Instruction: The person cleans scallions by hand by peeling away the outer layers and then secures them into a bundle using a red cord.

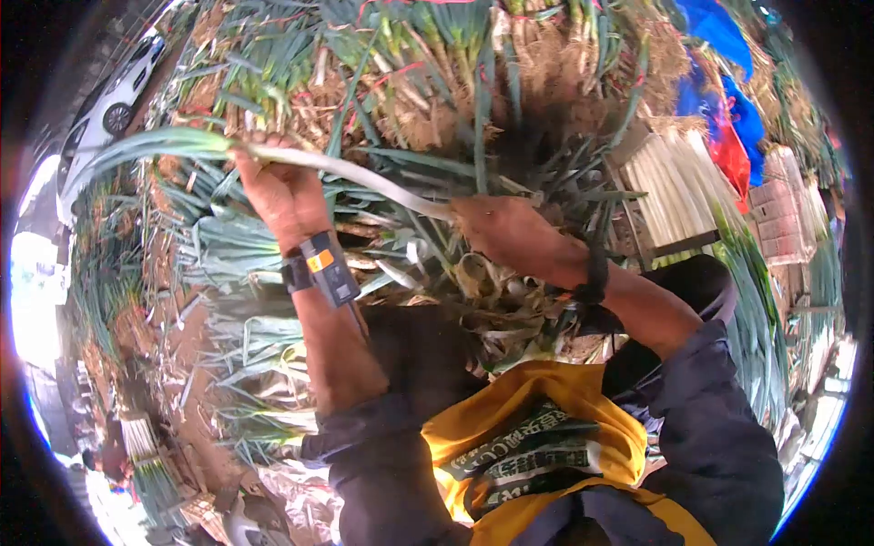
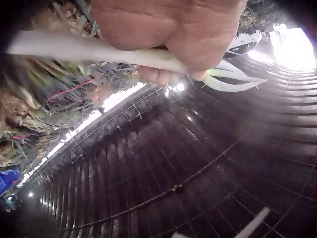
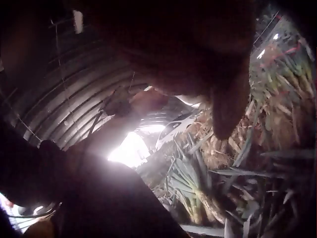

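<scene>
A long leek [image 1: 364, 175], with a white stalk and green leaves, stretches between both hands in the head view. My left hand [image 1: 289, 198] grips it where the white turns green, and its leaves trail to the left. The root end of the stalk is covered by my right hand [image 1: 523, 241], whose fingers curl round it. Seen from the left wrist, the left hand [image 2: 168, 25] pinches the pale stalk [image 2: 74, 48] between thumb and fingers. In the right wrist view the right hand [image 3: 198, 64] is very dark and mostly hides the stalk.
Untrimmed leeks with roots [image 1: 419, 114] lie heaped in front. Leek leaves [image 1: 241, 246] spread at the left, and dry peelings [image 1: 510, 318] lie by the knees. Stacked white stalks [image 1: 683, 187] stand at the right, near red plastic [image 1: 728, 155] and a blue sheet [image 1: 719, 36].
</scene>
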The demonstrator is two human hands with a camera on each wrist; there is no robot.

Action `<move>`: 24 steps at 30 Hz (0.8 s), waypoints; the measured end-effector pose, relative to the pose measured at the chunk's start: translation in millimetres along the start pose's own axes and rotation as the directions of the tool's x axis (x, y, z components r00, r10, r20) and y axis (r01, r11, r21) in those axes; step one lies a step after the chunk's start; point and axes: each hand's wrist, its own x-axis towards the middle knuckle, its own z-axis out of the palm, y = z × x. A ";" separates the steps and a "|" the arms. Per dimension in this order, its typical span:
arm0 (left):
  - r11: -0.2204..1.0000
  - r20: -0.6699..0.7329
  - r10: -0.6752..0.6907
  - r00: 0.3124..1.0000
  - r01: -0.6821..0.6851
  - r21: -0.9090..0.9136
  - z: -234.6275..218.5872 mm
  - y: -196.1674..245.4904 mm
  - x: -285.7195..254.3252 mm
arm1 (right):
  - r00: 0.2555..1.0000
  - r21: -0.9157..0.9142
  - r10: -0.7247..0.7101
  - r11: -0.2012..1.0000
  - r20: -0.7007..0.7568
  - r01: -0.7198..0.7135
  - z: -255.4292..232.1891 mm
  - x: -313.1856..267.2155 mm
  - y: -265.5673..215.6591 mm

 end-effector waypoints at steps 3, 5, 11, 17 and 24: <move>1.000 0.019 0.016 1.000 -0.015 -0.012 6.3 4.6 -1.2 | 0.996 0.075 -0.015 0.997 0.093 0.008 -10.1 12.7 -11.3; 0.999 0.091 -0.030 0.995 0.027 0.032 3.7 0.2 -4.3 | 0.992 0.221 0.081 0.970 0.091 -0.100 -4.5 16.4 -13.6; 0.991 -0.274 0.073 0.959 -0.040 0.124 28.7 -16.0 -17.6 | 0.967 0.458 0.152 0.858 0.206 -0.233 3.6 10.7 -7.4; 0.974 -0.076 0.184 0.980 -0.172 0.145 58.3 -17.8 -38.8 | 0.888 0.412 0.362 0.790 0.283 -0.453 -14.1 22.4 -29.6; 0.977 0.139 0.153 0.978 -0.129 -0.168 61.4 -9.5 -43.2 | 0.876 0.555 0.315 0.682 0.366 -0.477 -18.0 16.8 -17.8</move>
